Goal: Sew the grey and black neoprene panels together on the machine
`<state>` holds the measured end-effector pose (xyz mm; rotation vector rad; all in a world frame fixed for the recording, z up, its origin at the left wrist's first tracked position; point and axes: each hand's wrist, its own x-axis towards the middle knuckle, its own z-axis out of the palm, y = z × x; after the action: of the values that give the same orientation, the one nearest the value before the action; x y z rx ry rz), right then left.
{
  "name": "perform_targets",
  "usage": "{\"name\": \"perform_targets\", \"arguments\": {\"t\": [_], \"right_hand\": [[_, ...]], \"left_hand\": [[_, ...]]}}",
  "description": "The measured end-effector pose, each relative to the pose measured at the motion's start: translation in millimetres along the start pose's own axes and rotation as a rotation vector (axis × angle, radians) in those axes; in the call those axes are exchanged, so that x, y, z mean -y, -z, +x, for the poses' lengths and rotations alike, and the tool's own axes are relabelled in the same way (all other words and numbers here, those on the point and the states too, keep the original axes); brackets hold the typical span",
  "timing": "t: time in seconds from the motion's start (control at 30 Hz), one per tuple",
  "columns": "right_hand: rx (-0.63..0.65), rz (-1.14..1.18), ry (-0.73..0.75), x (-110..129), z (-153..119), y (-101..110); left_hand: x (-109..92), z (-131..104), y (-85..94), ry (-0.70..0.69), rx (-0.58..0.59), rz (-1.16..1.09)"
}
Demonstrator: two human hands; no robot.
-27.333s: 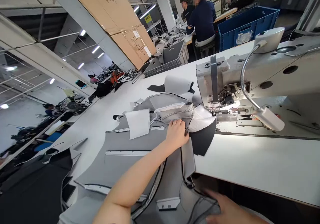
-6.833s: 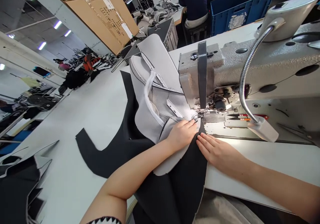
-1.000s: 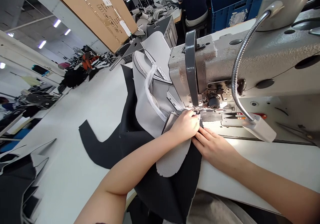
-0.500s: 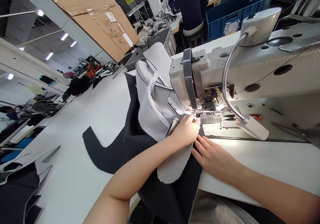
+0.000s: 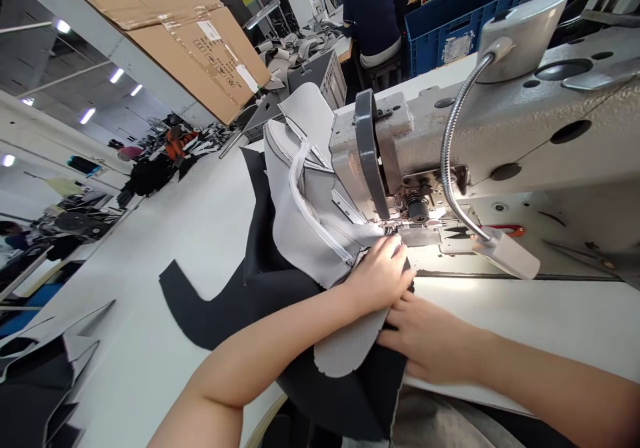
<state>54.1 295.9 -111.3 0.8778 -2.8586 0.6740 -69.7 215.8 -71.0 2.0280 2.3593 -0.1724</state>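
A grey fabric piece with white piping (image 5: 300,225) lies over a black fabric panel (image 5: 215,308), its far edge under the head of a sewing machine (image 5: 415,208). Just in front of the needle area, my left hand (image 5: 380,275) is closed on the grey fabric with bent fingers. My right hand (image 5: 433,338) is closer to me, at the right edge of the layers. Its fingers grip the black fabric, and their tips are partly hidden beneath my left hand. A rounded grey flap (image 5: 345,351) hangs out below my left wrist.
Orange-handled scissors (image 5: 507,230) lie on the machine bed behind a lamp on a bendy neck (image 5: 505,255). More black and grey pieces (image 5: 40,381) rest at the table's left. Beyond are a cardboard box (image 5: 205,61), a blue crate (image 5: 460,25) and a seated person (image 5: 373,11).
My left hand has slid slightly toward me, its fingers now overlapping the right hand's. My right hand, flat before, has drawn back and curled at the fabric edge. The whole view has shifted slightly.
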Motion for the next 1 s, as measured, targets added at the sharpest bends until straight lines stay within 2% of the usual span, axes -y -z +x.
{"name": "perform_targets", "arguments": {"t": [0.1,0.23,0.3,0.43,0.53,0.63,0.73,0.83,1.0], "right_hand": [[0.084,0.029,0.037,15.1,8.8,-7.4],[-0.030,-0.049,0.034,25.6,27.0,-23.2],[-0.066,-0.064,0.016,28.1,32.2,-26.2],[-0.092,0.026,0.026,34.9,31.5,-22.6],[-0.123,0.067,0.086,39.3,29.5,-23.4],[-0.188,-0.036,0.092,40.7,30.4,-32.1],[-0.231,-0.086,0.077,40.9,32.2,-41.4],[-0.210,-0.075,0.064,40.5,33.8,-43.7],[-0.141,-0.083,-0.027,33.7,39.1,-39.8]], "left_hand": [[-8.3,-18.0,11.8,0.175,0.113,-0.125],[-4.9,-27.0,30.3,0.314,0.380,-0.100],[0.6,-26.8,37.0,0.318,0.451,-0.073],[10.3,-29.5,39.6,0.217,0.536,-0.067],[13.0,-33.2,32.0,0.224,0.545,0.036],[14.7,-34.3,24.8,0.239,0.501,0.113],[18.8,-30.8,26.2,0.212,0.486,-0.051],[21.5,-22.3,33.6,0.207,0.496,-0.209],[18.4,-3.7,40.1,0.245,0.536,-0.210]]}}
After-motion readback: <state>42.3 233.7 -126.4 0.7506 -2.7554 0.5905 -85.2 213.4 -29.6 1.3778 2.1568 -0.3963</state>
